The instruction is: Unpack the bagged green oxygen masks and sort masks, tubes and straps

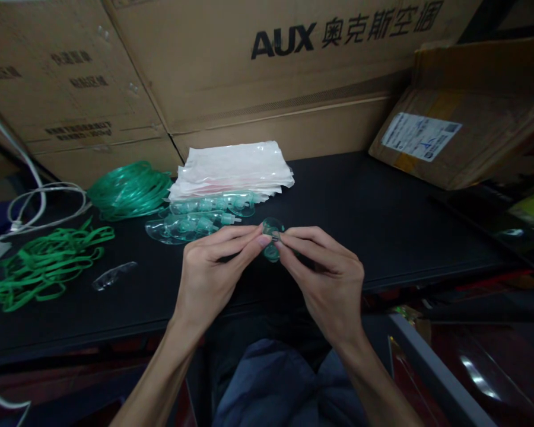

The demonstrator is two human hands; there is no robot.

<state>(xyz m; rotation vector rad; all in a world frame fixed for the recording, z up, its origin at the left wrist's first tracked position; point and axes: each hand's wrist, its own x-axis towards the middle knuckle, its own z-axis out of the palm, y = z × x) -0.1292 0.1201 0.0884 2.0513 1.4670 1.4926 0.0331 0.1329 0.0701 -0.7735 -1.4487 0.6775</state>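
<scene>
My left hand (216, 264) and my right hand (331, 267) meet over the front of the dark table, fingertips pinched on a clear green plastic face mask (272, 254). Between the fingertips shows a small thin strip (275, 238), too small to make out fully. Parts of the mask are hidden behind my fingers. Just beyond my left hand lie several similar clear green masks (182, 225), nested in rows. Behind them is a stack of white plastic bags (231, 163).
A coil of green tubing (129, 188) and a heap of green elastic straps (44, 264) lie at the left, near a small clear plastic piece (114, 275) and a white cable (40, 188). Large cardboard boxes (213, 77) wall off the back; an opened carton (463, 130) leans at right.
</scene>
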